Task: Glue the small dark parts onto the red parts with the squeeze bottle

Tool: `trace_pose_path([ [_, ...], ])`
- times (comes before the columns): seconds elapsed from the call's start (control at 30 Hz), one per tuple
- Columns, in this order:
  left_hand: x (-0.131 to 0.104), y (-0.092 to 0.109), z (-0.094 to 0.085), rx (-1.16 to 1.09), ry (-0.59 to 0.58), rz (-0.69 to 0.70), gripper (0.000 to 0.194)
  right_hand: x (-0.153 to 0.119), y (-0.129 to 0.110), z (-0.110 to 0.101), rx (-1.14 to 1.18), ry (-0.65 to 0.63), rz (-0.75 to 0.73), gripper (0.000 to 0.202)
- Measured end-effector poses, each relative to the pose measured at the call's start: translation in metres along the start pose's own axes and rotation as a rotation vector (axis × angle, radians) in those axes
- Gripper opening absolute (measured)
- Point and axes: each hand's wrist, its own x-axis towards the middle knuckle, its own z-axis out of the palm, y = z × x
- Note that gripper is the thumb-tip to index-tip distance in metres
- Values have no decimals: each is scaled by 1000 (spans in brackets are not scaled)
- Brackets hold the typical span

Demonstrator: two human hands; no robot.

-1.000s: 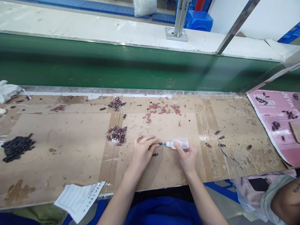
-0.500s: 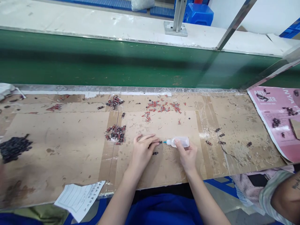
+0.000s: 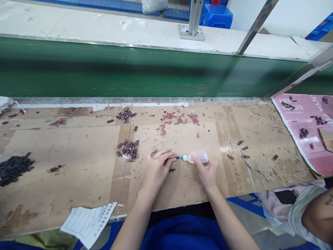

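My right hand [image 3: 206, 168] grips a small translucent bottle [image 3: 198, 157], lying nearly level, its blue tip pointing left. The tip meets a small dark part [image 3: 177, 157] pinched between the fingertips of my left hand [image 3: 160, 165]. Just below those fingertips another dark piece [image 3: 172, 170] lies on the cardboard. Left of my left hand is a pile of black and red pieces [image 3: 130, 149], with a second such pile [image 3: 126, 114] farther back. Loose red pieces [image 3: 179, 119] are scattered beyond my hands.
Black parts [image 3: 15, 166] are heaped at the far left, near one loose dark piece [image 3: 55, 168]. A paper sheet [image 3: 88, 222] overhangs the front edge. A pink sheet [image 3: 299, 121] lies right; a person's arm [image 3: 318, 215] is at the lower right.
The view has shifted slightly. A loose dark piece now lies on the cardboard at the left, where none showed before. My hands keep the same hold on bottle and part.
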Motion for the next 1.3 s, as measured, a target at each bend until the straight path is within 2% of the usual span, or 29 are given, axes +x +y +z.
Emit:
trace_pose_path([
  [0.43,-1,1,2,12,17,-1,12,1,0,-2,29,55,7,24],
  [0.6,-2,-8,3,-47,62,48,16,9,-2,-18,-58,98,9,36],
  [0.7,-2,-13,1,-149,142,111,19,16,-15,-36,-390,84,-1,56],
  [0.8,-1,-13,-3,-226,171,132,20,30,-35,-47,-886,120,-117,47],
  [0.87,-1,-12,-5,-255,159,121,20,45,-49,-44,-1080,154,-268,38],
  [0.93,0,-12,-6,-276,147,108,19,62,-59,-33,-1151,87,-332,28],
  [1.03,0,-12,-5,-288,172,74,17,83,-63,-12,-1186,-138,-135,15],
  [1.13,0,-11,-5,-300,208,45,16,95,-58,3,-1188,-199,-48,4],
  [1.23,0,-9,-6,-360,211,35,16,93,-51,9,-1098,-223,-113,6],
  [1.3,0,-6,-7,-412,180,7,16,83,-48,10,-922,-253,-188,8],
])
